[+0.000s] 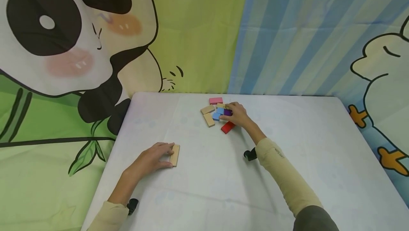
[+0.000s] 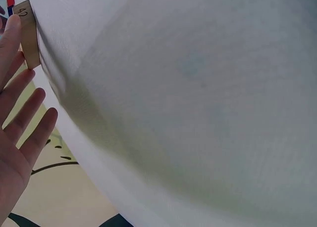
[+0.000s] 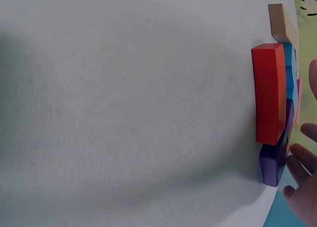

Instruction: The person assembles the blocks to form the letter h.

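Left hand (image 1: pixel 155 157) pinches a wooden block (image 1: pixel 174 155); right hand (image 1: pixel 238 114), grip unreadable, partly hides a purple block (image 1: pixel 228 112).

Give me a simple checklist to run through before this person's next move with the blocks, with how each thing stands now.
1. Left hand at a tan block: ok, thumb and fingers are around it.
2. Left hand's hold firm: cannot tell, pressure doesn't show.
3. Right hand holding a purple block: cannot tell, fingers are close beside it but contact is unclear.
4. All blocks together: not ok, the left hand's block lies apart from the group.
5. Red block in sight: ok, at the group's near edge.
6. Pink block in sight: ok, at its far edge.
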{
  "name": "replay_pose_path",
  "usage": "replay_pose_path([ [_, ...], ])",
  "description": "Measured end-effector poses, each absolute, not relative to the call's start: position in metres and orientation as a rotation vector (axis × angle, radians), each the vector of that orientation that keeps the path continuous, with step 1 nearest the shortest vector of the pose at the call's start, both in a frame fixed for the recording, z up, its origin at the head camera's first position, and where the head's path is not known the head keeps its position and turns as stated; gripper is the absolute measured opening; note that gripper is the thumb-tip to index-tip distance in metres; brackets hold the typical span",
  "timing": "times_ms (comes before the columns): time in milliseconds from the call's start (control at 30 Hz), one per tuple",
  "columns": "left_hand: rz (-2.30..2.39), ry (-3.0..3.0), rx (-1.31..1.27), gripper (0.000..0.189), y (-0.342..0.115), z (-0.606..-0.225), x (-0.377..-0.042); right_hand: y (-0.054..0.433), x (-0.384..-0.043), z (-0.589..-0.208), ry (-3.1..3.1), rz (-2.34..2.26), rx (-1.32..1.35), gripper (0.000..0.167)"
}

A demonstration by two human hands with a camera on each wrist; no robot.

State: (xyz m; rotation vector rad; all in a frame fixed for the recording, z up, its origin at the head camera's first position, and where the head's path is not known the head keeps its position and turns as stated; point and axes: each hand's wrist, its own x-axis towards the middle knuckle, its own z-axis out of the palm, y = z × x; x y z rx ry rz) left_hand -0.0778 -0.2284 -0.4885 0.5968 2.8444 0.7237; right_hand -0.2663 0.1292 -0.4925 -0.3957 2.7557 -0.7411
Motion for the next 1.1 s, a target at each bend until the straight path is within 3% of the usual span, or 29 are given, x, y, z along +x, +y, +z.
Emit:
replay_pose_path([
  [367, 0.714, 2.834, 0.566, 0.074, -0.228, -0.487, -0.079, 0.131, -0.279, -0.496, 2.811, -0.805, -0.49, 0.038],
  [833, 0.698, 2.808, 0.542, 0.068, -0.227, -0.486, -0.083, 0.118, -0.29, -0.49, 2.824, -0.814, -0.223, 0.027],
  [1100, 0.691, 2.805, 0.508, 0.072, -0.226, -0.485, -0.082, 0.123, -0.288, -0.488, 2.739, -0.796, -0.322, 0.029],
])
